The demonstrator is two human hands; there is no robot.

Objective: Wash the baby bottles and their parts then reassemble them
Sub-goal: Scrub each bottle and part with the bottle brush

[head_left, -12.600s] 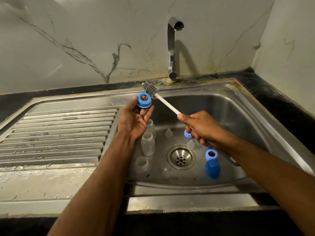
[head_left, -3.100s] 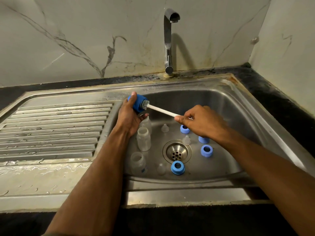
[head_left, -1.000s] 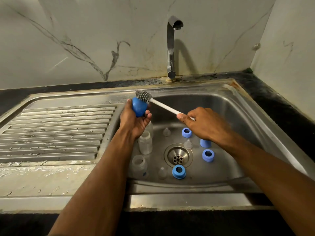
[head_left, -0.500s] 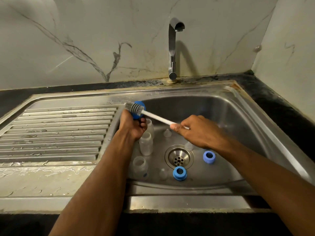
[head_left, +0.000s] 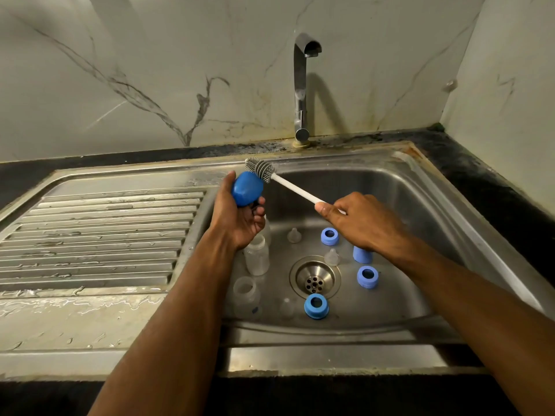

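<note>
left hand [head_left: 240, 217] grips blue cap [head_left: 247, 188] | right hand [head_left: 363, 220] pinches brush [head_left: 260, 169] (bristles on cap)

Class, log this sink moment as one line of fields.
left hand: holds blue cap | right hand: holds brush, bristles against cap's outside | sink: bottles, collars, teats lying loose | tap: no water seen

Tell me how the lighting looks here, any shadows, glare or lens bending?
Head view: dim, warm light; the faucet casts a soft shadow to its right on the marble wall; mild glare streaks the sink rim and wet drainboard; wide-angle bending curves the counter edges; the brush and blue cap stay sharp.
</note>
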